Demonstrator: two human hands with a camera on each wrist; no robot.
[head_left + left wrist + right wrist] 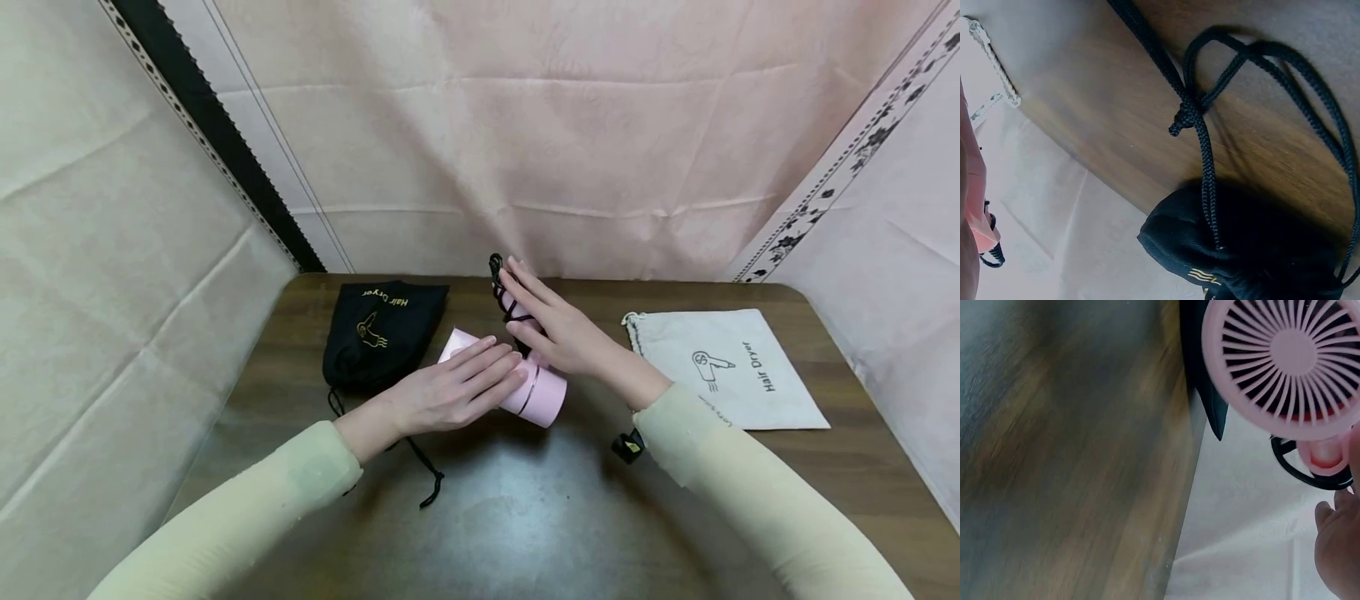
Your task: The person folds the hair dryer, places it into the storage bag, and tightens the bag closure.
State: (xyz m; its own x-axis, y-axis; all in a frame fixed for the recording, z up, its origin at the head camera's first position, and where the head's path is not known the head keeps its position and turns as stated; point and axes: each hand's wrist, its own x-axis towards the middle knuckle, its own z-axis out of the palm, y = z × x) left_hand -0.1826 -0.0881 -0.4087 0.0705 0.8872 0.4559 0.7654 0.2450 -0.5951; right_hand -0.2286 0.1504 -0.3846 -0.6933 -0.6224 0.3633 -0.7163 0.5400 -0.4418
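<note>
A pink hair dryer [538, 398] is held in front of me between my two hands, its round grille [1294, 353] showing in the right wrist view. My left hand [450, 393] lies across the barrel, fingers together; its thumb is hidden. At the handle is my right hand [562, 333], thumb and fingers apart around it. Black cord [497, 275] is bundled along the handle. Left of the hands lies a black drawstring pouch [386, 333] printed with a gold hair dryer. A white pouch [738, 367] with a similar print lies at the right.
The black pouch's knotted drawstring [427, 475] trails over the brown wooden table [510, 533] beside my left forearm. Pale cloth [562, 150] hangs behind the table and along both sides. A black object [627, 446] shows under my right wrist.
</note>
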